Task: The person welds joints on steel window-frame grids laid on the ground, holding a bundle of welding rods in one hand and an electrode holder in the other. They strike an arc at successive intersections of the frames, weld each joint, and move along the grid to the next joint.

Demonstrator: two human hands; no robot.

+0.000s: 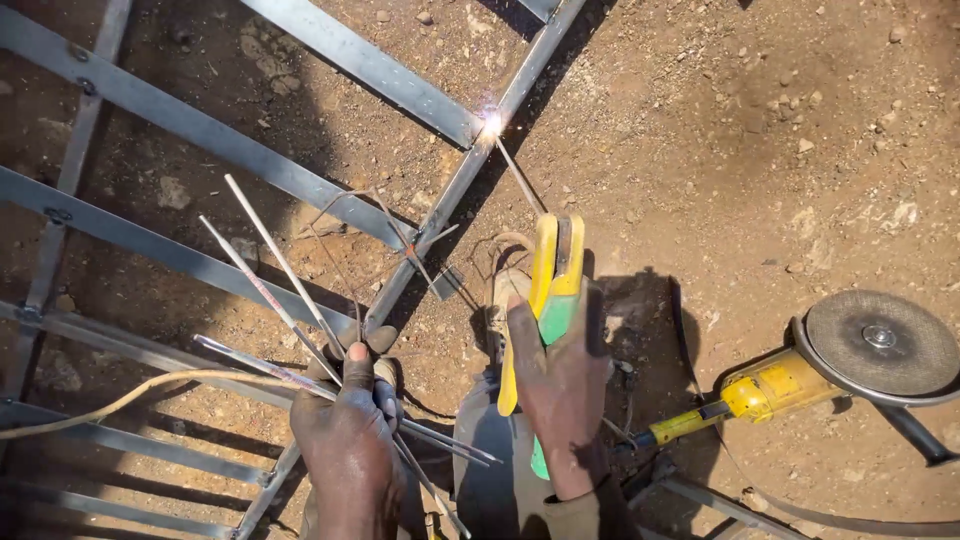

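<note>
The right hand (pixel 562 395) is closed around the yellow-and-green electrode holder (pixel 548 300), fingers wrapped over its handle, thumb side up. A thin welding rod (pixel 520 178) runs from the holder's clamp up and left to the steel frame (pixel 370 68), where a bright white arc spark (pixel 492 122) burns at the joint between a diagonal bar and a crossing flat bar. The left hand (pixel 348 430) is closed around a bundle of spare rods (pixel 285 290), which fan out upward and left above the fist and poke out below it to the right; the thumb lies along the bundle. The frame lies flat on the dirt ground (pixel 760 150), its grey bars crossing the left half of the view, with small bolts visible on the leftmost bars. A pale cable (pixel 120 398) curves in from the left edge toward the left hand. A yellow angle grinder (pixel 800 375) rests on the ground to the right, well apart from the spark, its grey disc (pixel 880 340) facing up. Small stones scatter the reddish soil. The person's shadow falls across the lower middle.
</note>
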